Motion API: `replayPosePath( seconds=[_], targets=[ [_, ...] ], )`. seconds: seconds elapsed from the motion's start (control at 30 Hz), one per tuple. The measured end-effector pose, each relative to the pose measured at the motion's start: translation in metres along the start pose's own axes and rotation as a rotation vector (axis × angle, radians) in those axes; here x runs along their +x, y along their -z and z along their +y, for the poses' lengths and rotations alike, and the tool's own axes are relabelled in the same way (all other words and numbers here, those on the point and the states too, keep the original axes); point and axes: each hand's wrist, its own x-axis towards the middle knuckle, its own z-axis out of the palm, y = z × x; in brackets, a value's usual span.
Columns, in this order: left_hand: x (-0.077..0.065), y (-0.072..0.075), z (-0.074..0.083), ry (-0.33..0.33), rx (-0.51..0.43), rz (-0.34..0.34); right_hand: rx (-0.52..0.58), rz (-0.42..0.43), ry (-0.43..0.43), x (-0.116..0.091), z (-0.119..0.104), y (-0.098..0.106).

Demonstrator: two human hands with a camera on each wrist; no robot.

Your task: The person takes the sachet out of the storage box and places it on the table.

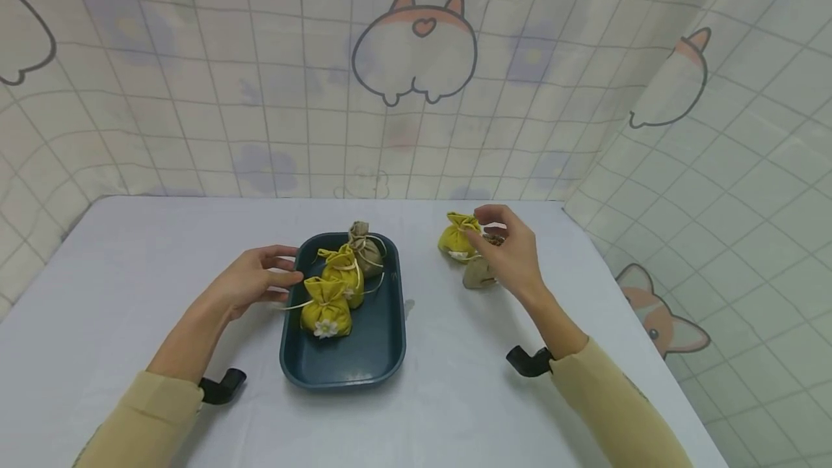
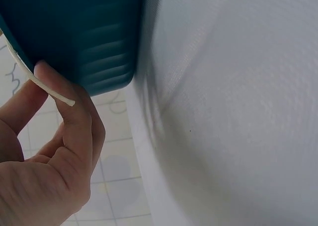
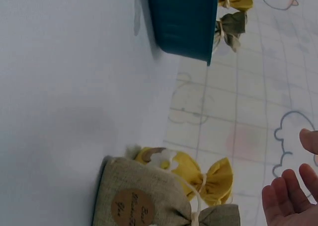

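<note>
three pouches [image 1: 342, 282] sit in the teal tray [image 1: 373, 341], both hands [image 1: 255, 279] [image 1: 516, 253] loosely half-curled and gripping nothing.

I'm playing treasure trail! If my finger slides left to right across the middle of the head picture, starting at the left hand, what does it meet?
Left hand → tray → yellow bag outside the tray → right hand.
</note>
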Motion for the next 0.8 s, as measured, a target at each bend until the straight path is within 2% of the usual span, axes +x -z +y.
replayPosePath(
  seconds=[0.13, 0.3, 0.5, 0.67, 0.8],
  targets=[
    [-0.001, 0.000, 0.000, 0.005, -0.002, -0.002, 0.056, -0.051, 0.011, -0.002, -0.008, -0.015],
    [0.000, 0.000, 0.000, 0.002, -0.008, -0.003, 0.030, -0.155, 0.012, -0.009, -0.019, -0.034],
    [0.000, 0.000, -0.001, -0.006, -0.003, -0.013, 0.100, -0.306, 0.041, -0.015, -0.028, -0.054],
    [-0.001, 0.002, -0.004, -0.036, -0.015, -0.029, 0.166, -0.457, 0.034, -0.020, -0.033, -0.069],
    [0.000, 0.002, -0.004, -0.056, -0.023, -0.035, 0.187, -0.545, 0.027, -0.023, -0.039, -0.078]
  ],
)
